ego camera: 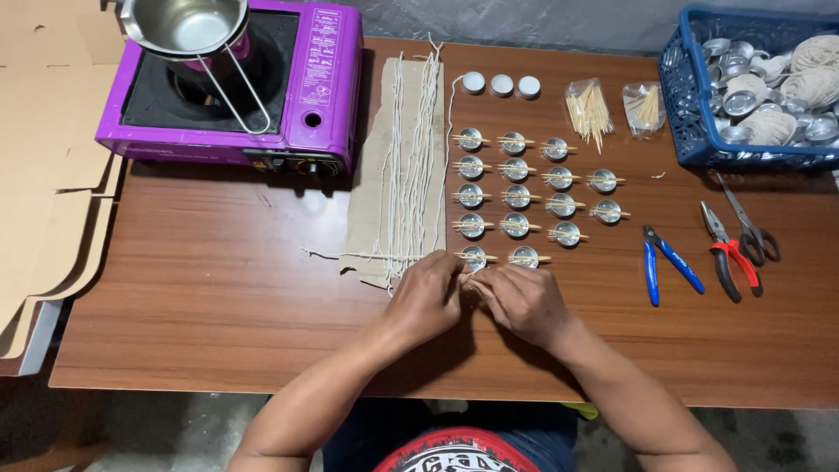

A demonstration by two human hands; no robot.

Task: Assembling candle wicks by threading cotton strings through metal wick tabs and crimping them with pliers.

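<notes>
My left hand (426, 297) and my right hand (522, 301) meet at the table's near middle, fingers pinched together on something small that the fingers hide; a bit of white string shows between them. Just beyond lie rows of small metal cups (516, 195), each with toothpicks laid across its rim. Left of the cups, long white wicks (411, 166) lie on a strip of cardboard (371, 175). The nearest cups (474, 256) sit right at my fingertips.
A purple portable stove (323, 87) with a steel pot (188, 26) stands at the back left. Toothpick bags (590, 109), three white candles (501, 84), a blue basket (690, 131) of cups and string, blue cutters (669, 262), red pliers (730, 253) and scissors (747, 223) lie to the right. Flat cardboard (44, 157) hangs off the left.
</notes>
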